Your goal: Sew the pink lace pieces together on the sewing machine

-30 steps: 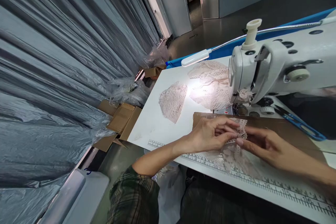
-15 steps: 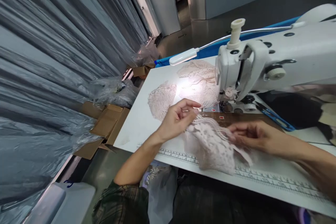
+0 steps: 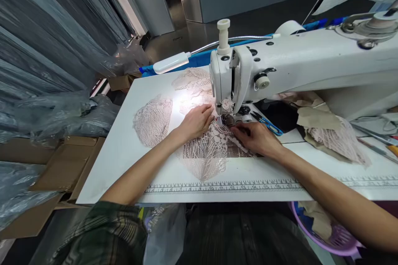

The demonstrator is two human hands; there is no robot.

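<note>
A pale pink piece of lace fabric (image 3: 207,153) lies at the needle area of a white sewing machine (image 3: 292,60), its lower part spread toward the table's front edge. My left hand (image 3: 198,121) rests on the lace just left of the presser foot (image 3: 226,120), fingers bent and close together. On the other side, my right hand (image 3: 255,137) pinches the lace edge between thumb and fingers, right of the foot. The fingertips of my left hand partly disappear against the fabric, and the needle itself is too small to make out.
More lace pieces lie left on the white table (image 3: 124,149) and behind the needle area. A lamp (image 3: 171,63) lights them. Blue-handled scissors (image 3: 270,125) and fabric scraps (image 3: 332,128) are to the right. A ruler tape (image 3: 245,186) runs along the front edge. Cardboard boxes (image 3: 66,161) stand left.
Both hands have brought the lace from in front of the machine up to the presser foot, where it now lies flatter. The view has swung to the right.
</note>
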